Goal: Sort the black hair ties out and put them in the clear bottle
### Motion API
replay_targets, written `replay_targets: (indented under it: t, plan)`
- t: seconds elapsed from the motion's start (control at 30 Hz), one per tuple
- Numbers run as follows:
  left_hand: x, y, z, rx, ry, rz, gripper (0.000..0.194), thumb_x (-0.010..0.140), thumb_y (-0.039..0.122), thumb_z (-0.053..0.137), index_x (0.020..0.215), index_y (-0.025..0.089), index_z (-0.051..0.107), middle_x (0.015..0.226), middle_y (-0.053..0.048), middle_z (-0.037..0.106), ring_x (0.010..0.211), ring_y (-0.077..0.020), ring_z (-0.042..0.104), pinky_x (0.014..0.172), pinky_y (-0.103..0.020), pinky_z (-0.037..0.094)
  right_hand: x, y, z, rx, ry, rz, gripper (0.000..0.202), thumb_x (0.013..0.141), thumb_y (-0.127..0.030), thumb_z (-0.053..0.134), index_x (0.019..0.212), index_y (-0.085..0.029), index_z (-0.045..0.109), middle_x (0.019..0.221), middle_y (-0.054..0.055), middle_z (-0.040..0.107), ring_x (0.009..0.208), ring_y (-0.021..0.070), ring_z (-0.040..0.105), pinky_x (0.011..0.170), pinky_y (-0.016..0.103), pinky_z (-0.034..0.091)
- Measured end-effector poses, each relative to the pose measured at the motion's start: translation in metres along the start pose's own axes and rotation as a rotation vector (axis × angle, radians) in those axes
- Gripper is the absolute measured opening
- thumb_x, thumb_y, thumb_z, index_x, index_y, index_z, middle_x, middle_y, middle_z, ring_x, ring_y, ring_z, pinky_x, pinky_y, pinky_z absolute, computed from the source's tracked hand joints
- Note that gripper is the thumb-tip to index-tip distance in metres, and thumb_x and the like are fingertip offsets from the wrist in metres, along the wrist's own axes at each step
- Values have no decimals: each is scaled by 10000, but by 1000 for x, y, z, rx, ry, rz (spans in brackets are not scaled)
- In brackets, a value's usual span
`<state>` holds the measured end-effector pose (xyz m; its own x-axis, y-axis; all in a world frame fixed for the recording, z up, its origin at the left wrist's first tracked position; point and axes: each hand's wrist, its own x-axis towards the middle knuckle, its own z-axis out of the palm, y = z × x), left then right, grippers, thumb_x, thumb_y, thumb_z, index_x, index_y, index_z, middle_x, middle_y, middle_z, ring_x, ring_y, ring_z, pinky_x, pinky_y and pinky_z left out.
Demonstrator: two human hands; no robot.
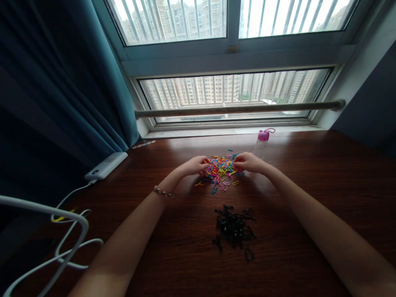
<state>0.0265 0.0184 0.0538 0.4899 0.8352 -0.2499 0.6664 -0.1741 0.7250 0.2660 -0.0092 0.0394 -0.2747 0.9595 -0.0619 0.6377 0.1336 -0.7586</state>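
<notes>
A pile of small colourful looped pieces (220,167) in pink, yellow, blue and red lies on the brown table. They look like little plastic pins or bands. At the pile's left edge, my left hand (198,165) touches it with curled fingers. My right hand (247,162) reaches in from the opposite side, its fingers bent and close together on the edge pieces. What either hand pinches is hidden or too small to name. Nearer to me, between my forearms, sits a separate heap of black looped pieces (233,227), and one black loop (249,254) lies just apart from it.
Behind my right hand stands a clear bottle with a pink cap (263,135). A white power strip (107,167) lies at the left by the blue curtain (102,82), with white cables (72,235) looping nearby. A rail (241,109) crosses the window beyond the table.
</notes>
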Motion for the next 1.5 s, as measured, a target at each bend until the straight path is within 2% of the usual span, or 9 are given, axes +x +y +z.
replay_targets:
  t: [0.13,0.23,0.37,0.53,0.7,0.8,0.93,1.13,1.5]
  plan:
    - [8,-10,1,151,226,267,284,789,243,491,1050,135,520,790,-65,635,702,-172,624,657,-312,515,12,15,8,-195,394,-251,183,814,-203,473,869,-142,636,871,77,662,825,191,616,771,299,474]
    - [17,-21,9,341,439,384,329,770,269,525,1061,116,537,993,-122,608,933,-223,578,853,-372,452,28,26,18,-322,465,-338,306,853,-282,451,1065,-102,578,1128,148,566,1078,232,502,932,339,383]
    - [22,-28,22,319,305,459,485,795,365,503,1203,108,450,1218,-148,506,1118,-227,476,967,-352,367,50,31,28,-443,322,-260,480,888,-396,377,1217,-60,472,1284,203,429,1237,277,333,1024,409,262]
    - [15,-23,18,275,105,497,658,624,402,685,1198,158,475,1150,-102,567,1016,-230,537,891,-327,412,36,12,45,-428,175,-417,439,891,-402,381,1169,-94,527,1221,177,500,1173,258,416,997,390,313]
    - [6,-14,7,255,55,475,368,612,296,686,948,155,631,867,-39,653,802,-185,590,721,-262,454,-5,-2,57,-319,182,-634,422,805,-348,560,1190,-181,513,1180,121,540,1114,246,456,936,396,381]
    - [3,-10,2,197,29,452,217,673,260,623,852,142,653,774,-24,655,737,-154,589,660,-226,449,-13,0,53,-254,230,-610,241,790,-206,565,1023,-217,625,1033,79,622,984,222,544,854,361,433]
    - [4,-10,-8,145,129,432,194,704,248,586,850,134,646,795,-33,660,739,-139,584,668,-217,448,-10,6,38,-81,338,-491,187,749,-119,546,870,-187,671,906,57,661,840,187,602,775,301,460]
    - [12,-16,-21,192,303,363,239,723,306,579,878,132,627,804,-48,663,723,-138,584,665,-224,448,-3,11,9,190,481,-262,210,750,-215,541,928,-157,637,870,46,674,793,183,620,714,286,487]
    - [16,-21,-27,282,398,335,254,791,333,489,802,136,650,732,-42,674,655,-132,577,607,-200,408,0,4,-5,328,462,-275,243,774,-299,524,941,-134,587,903,86,653,805,183,616,722,300,499]
